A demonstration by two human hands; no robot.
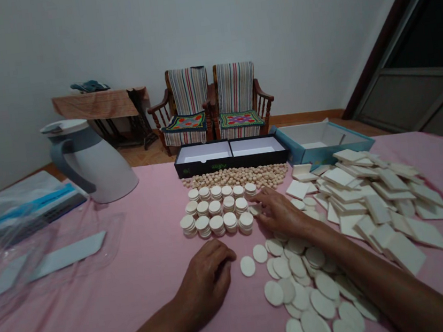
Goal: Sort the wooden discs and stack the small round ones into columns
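My left hand rests on the pink tablecloth with its fingers curled under, nothing visible in them, just left of a loose white disc. My right hand reaches forward to the right end of the neat stacks of white discs, fingertips pinched on a small disc beside the nearest stack. A heap of loose white discs lies under and beside my right forearm. Behind the stacks lies a band of small tan round pieces.
A pile of white square tiles spreads at the right. An open black box and an open blue box stand behind. A white jug and clear plastic packaging sit at the left. Two striped armchairs stand beyond.
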